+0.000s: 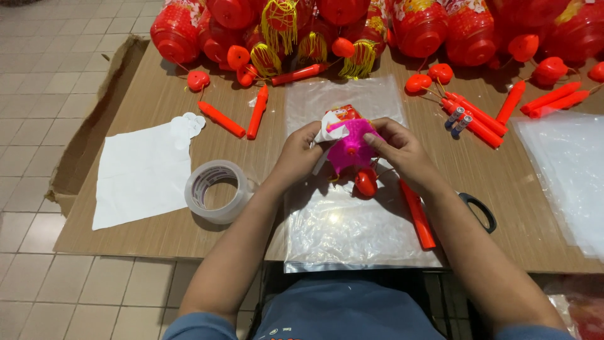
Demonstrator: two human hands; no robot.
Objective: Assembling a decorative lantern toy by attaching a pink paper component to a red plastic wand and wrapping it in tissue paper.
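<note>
Centrally, both hands close on a small pink lantern [352, 150], held just above a clear plastic bag [343, 233] that lies flat and glossy on the cardboard work surface [151, 101]. The lantern is a rounded body of bright magenta plastic with a dotted, knobbly texture; a red printed panel and a white paper flap show at its upper left. The left hand [299, 154] grips that paper-covered side with fingers curled. The right hand [399, 148] presses thumb and fingertips against the pink top. A red heart-shaped pendant [366, 181] hangs directly beneath the lantern, touching the bag.

A smooth red plastic stick [417, 214] lies under the right forearm, partly on the bag. Black scissors [479, 211] show only one handle loop beside that forearm. To the left sit a roll of clear packing tape [217, 189], standing on its flat side, and a white paper sheet [141, 173] with round white stickers at its upper corner. More red sticks [258, 112] lie scattered on the cardboard. Along the far edge, red lanterns with yellow tassels [280, 28] are stacked close together. Further clear bags [566, 170] lie at the right edge.
</note>
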